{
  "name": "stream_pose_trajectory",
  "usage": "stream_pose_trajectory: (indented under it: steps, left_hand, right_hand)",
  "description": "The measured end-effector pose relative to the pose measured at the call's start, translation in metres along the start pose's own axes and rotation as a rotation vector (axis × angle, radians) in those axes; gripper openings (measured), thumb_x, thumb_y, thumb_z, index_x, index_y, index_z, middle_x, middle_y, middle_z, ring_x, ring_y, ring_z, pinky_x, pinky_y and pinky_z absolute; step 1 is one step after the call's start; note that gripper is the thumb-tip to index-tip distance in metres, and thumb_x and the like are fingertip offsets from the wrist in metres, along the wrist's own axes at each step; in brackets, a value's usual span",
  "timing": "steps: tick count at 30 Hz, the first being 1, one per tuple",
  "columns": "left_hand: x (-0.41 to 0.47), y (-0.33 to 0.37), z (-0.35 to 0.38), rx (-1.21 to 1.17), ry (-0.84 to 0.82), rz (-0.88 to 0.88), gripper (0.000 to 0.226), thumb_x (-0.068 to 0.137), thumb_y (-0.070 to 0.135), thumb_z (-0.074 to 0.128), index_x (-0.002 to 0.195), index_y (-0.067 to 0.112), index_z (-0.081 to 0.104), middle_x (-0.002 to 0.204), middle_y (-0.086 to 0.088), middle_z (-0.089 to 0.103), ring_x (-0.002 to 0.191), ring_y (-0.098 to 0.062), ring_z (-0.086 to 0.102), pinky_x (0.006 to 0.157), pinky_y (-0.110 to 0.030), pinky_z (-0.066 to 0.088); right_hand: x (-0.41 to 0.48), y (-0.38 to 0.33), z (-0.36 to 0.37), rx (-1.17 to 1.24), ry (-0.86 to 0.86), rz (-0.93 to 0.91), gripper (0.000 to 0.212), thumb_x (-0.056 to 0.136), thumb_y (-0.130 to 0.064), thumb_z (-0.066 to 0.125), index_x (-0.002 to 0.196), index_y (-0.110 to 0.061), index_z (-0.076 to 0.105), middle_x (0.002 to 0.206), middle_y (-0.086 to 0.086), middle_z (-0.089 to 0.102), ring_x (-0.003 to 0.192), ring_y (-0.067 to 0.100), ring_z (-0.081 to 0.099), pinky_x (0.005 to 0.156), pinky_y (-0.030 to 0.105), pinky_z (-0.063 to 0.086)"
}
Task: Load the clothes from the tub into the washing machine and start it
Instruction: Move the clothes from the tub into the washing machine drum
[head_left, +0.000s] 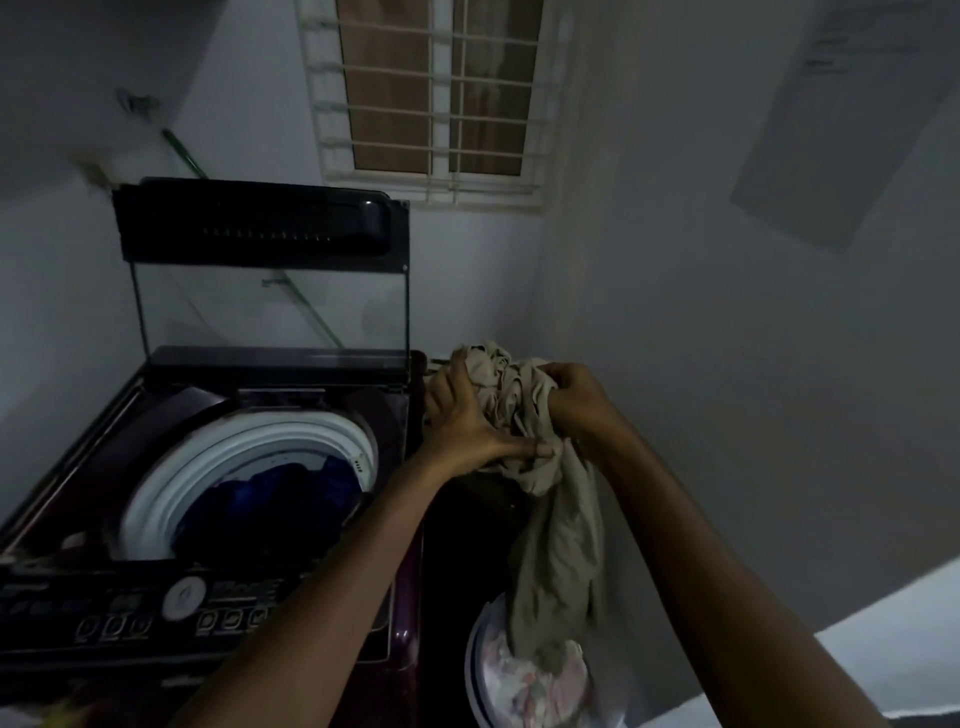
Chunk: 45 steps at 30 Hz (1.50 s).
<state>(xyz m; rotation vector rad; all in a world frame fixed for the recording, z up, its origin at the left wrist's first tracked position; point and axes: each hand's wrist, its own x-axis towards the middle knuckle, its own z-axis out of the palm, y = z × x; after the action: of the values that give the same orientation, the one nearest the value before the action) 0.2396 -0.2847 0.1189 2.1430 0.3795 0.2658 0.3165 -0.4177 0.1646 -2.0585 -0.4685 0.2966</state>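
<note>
Down by my right leg sits the tub (475, 675), its rim cut off by the bottom of the view, with a pale pinkish heap of clothes (540, 680) left in it that I cannot sort into separate pieces in this dim light. The beige garment (550, 551) hangs out of it, its tail touching the heap, because I am bunching it up from the top rather than dragging it loose. My left hand (467, 421) is clamped over the wad from the machine side and my right hand (576, 397) is fisted into the folds from the other, both closed tight on the cloth so it goes in as one bundle. Just left of my arms is the control panel (171, 603), its dial and buttons too blurred to read. Beyond it the drum (249, 467) stands open with something dark blue (275, 499) already inside; how full it is I cannot tell. The lid (265, 270) is propped upright at the back, leaving the opening clear, and behind it a barred window (436, 98) is set in the wall
</note>
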Motion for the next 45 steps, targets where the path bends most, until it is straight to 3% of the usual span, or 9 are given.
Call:
stream_pose_trajectory:
  steps: [12, 19, 23, 25, 30, 36, 39, 42, 45]
  left_hand:
    - [-0.011, -0.019, -0.019, 0.022, 0.324, 0.003, 0.118, 0.038, 0.074, 0.066, 0.139, 0.028, 0.025, 0.136, -0.005, 0.037, 0.128, -0.030, 0.039, 0.099, -0.051, 0.042]
    - [-0.015, -0.010, -0.018, 0.101, 0.381, 0.040, 0.133, 0.036, 0.086, 0.060, 0.145, 0.021, 0.018, 0.139, -0.006, 0.035, 0.130, -0.028, 0.038, 0.105, -0.046, 0.039]
    - [-0.016, -0.003, -0.012, 0.067, 0.445, -0.010, 0.119, 0.038, 0.077, 0.066, 0.136, 0.022, 0.029, 0.132, -0.004, 0.042, 0.125, -0.028, 0.044, 0.100, -0.045, 0.043]
    - [-0.014, 0.004, -0.011, 0.035, 0.500, -0.023, 0.107, 0.043, 0.066, 0.074, 0.133, 0.022, 0.034, 0.130, -0.004, 0.045, 0.121, -0.028, 0.046, 0.097, -0.044, 0.044]
    - [-0.003, 0.017, -0.015, -0.135, 0.621, -0.006, 0.089, 0.051, 0.051, 0.072, 0.129, 0.024, 0.039, 0.127, -0.004, 0.050, 0.118, -0.028, 0.050, 0.094, -0.044, 0.046]
    - [0.009, 0.033, -0.023, -0.262, 0.704, -0.034, 0.085, 0.053, 0.052, 0.072, 0.128, 0.022, 0.042, 0.126, -0.005, 0.052, 0.116, -0.029, 0.053, 0.093, -0.045, 0.048]
    - [0.011, 0.035, -0.022, -0.355, 0.700, -0.065, 0.085, 0.053, 0.053, 0.070, 0.128, 0.023, 0.043, 0.126, -0.005, 0.054, 0.113, -0.026, 0.055, 0.090, -0.039, 0.047]
    - [0.009, 0.023, -0.028, -0.359, 0.700, -0.055, 0.086, 0.051, 0.057, 0.068, 0.126, 0.022, 0.044, 0.125, -0.004, 0.056, 0.111, -0.024, 0.056, 0.090, -0.038, 0.048]
    - [0.010, -0.003, -0.049, -0.325, 0.728, -0.070, 0.085, 0.053, 0.057, 0.069, 0.126, 0.022, 0.044, 0.124, -0.004, 0.054, 0.112, -0.024, 0.054, 0.094, -0.043, 0.048]
  right_hand:
    - [-0.024, -0.040, 0.014, -0.040, -0.396, -0.054, 0.045, 0.080, -0.004, 0.065, 0.124, -0.007, 0.058, 0.122, 0.007, 0.063, 0.112, 0.019, 0.060, 0.098, 0.039, 0.050]
    - [-0.025, -0.042, 0.009, 0.191, -0.309, 0.057, 0.055, 0.072, -0.036, 0.050, 0.101, 0.010, 0.054, 0.092, 0.024, 0.057, 0.084, 0.024, 0.050, 0.075, 0.038, 0.042]
    - [-0.027, -0.041, 0.003, 0.239, -0.346, -0.044, 0.078, 0.074, -0.040, 0.043, 0.120, 0.022, 0.033, 0.118, 0.047, 0.038, 0.085, 0.022, 0.038, 0.071, 0.047, 0.041]
    - [-0.029, -0.042, -0.004, 0.285, -0.377, -0.047, 0.072, 0.074, -0.037, 0.041, 0.125, 0.014, 0.044, 0.130, 0.041, 0.036, 0.108, 0.056, 0.045, 0.088, 0.056, 0.042]
    - [-0.040, -0.009, -0.023, 0.247, -0.300, -0.308, 0.051, 0.083, -0.024, 0.051, 0.134, -0.022, 0.052, 0.145, -0.005, 0.046, 0.133, 0.009, 0.043, 0.114, 0.038, 0.034]
    - [-0.042, 0.114, -0.004, -0.389, -0.048, -0.075, 0.146, 0.046, -0.083, 0.070, 0.147, -0.033, -0.022, 0.157, -0.013, -0.022, 0.146, 0.014, -0.013, 0.114, 0.048, 0.005]
    - [-0.022, 0.158, 0.035, -0.194, -0.028, 0.041, 0.130, 0.056, -0.073, 0.075, 0.152, -0.024, 0.003, 0.160, -0.003, 0.012, 0.144, 0.017, 0.017, 0.114, 0.046, 0.021]
    - [-0.003, 0.165, 0.049, -0.061, -0.037, 0.121, 0.050, 0.094, -0.020, 0.055, 0.135, 0.005, 0.044, 0.136, 0.024, 0.049, 0.124, 0.032, 0.050, 0.100, 0.035, 0.037]
    - [-0.002, 0.137, 0.025, 0.027, 0.273, -0.013, 0.061, 0.081, -0.038, 0.046, 0.115, 0.011, 0.055, 0.111, 0.020, 0.063, 0.101, 0.020, 0.056, 0.082, 0.034, 0.046]
